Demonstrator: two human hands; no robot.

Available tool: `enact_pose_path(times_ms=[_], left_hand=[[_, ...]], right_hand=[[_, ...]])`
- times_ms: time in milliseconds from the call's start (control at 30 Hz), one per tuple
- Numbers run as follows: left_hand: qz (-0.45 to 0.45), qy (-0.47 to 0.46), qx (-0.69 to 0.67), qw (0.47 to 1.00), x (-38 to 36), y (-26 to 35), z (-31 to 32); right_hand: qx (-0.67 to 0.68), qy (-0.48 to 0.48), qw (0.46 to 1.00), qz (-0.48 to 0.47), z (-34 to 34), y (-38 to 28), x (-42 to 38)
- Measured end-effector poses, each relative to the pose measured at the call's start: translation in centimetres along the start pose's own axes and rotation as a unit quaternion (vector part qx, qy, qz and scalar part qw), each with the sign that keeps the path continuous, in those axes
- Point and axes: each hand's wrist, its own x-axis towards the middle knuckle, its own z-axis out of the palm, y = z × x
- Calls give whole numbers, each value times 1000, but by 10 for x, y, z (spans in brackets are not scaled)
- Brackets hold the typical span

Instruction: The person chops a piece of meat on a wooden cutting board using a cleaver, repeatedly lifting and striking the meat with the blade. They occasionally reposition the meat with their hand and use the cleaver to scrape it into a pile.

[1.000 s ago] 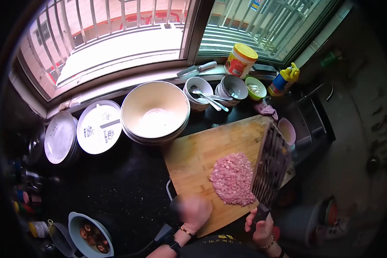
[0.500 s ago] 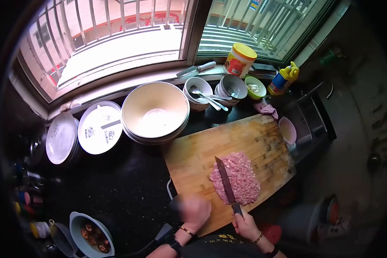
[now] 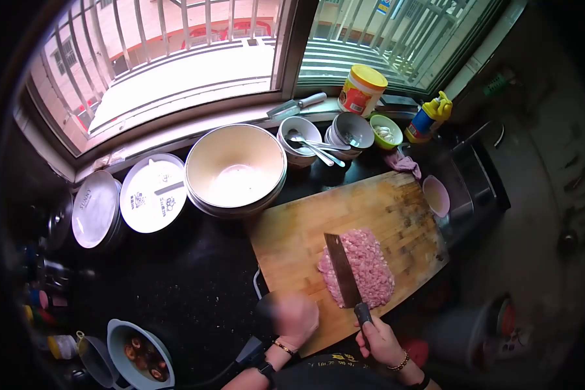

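Note:
A wooden cutting board (image 3: 292, 240) lies on the black counter with a flattened mound of chopped pink meat (image 3: 370, 270) on it. My right hand (image 3: 380, 341) grips the dark handle of a cleaver (image 3: 344, 270), whose blade lies over the left part of the meat. At the board's lower left edge is my left hand (image 3: 296, 320); its fingers are smeared and partly hidden, so whether they hold anything cannot be made out.
Left of the board's back edge stands a large cream bowl (image 3: 235, 166), beside white plates (image 3: 153, 193). Small bowls with spoons (image 3: 299, 140) line the window. A pale blue bowl (image 3: 138, 354) of dark mushrooms sits at the lower left.
The cleaver has tilted so that more of its blade face shows. My right hand has shifted slightly up and to the right with it. My left hand is in about the same place.

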Motion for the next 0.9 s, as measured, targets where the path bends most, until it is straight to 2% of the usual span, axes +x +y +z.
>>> enact_pose_path(times_ms=[33, 67, 100, 167, 200, 233, 300, 433, 500, 533, 567, 633, 700, 767, 833, 867, 900], left_hand=[[2, -6, -3, 1000, -2, 0, 0], [1, -1, -6, 1000, 0, 0, 1], [-1, 4, -7, 1000, 1, 0, 1], [2, 6, -4, 1000, 1, 0, 1], [-1, 6, -5, 1000, 1, 0, 1], [-3, 5, -5, 1000, 1, 1, 1], [2, 6, -4, 1000, 1, 2, 0], [-5, 3, -1, 1000, 0, 1, 1], [1, 9, -8, 1000, 1, 2, 1], [3, 14, -14, 1000, 1, 1, 0], [11, 13, -16, 1000, 1, 2, 1], [1, 19, -15, 1000, 1, 2, 1], [10, 18, -14, 1000, 1, 3, -1], [-31, -6, -84, 996, 3, 0, -8], [-82, 24, -165, 983, 5, 1, -21], [-104, 36, -163, 980, 3, -1, -28], [-125, 49, -161, 978, 0, -2, -35]], right_hand=[[5, 12, 999, -31, 0, -10, -11], [-30, 26, 994, -102, 0, -17, -17], [-31, 28, 994, -102, 0, -15, -18], [-22, 32, 980, -196, 4, -2, -15], [-65, 47, 984, -161, 7, 17, -4], [-118, 31, 990, -67, 7, 27, 9], [-159, 12, 987, -24, 3, 30, 14], [-81, 13, 996, -34, -1, -1, -14], [-85, 14, 983, -161, -1, 3, -22], [-83, 11, 982, -168, 0, 14, -17], [-144, 29, 971, -187, 1, 33, -5], [-106, -34, 994, -2, -3, 45, 11], [-111, -31, 993, -14, -13, 35, 12], [-106, -25, 994, -22, -17, 33, 5], [-206, -49, 970, -121, -29, 35, -2], [-218, -87, 964, -126, -37, 35, -6], [-209, -82, 966, -131, -45, 39, -8]])
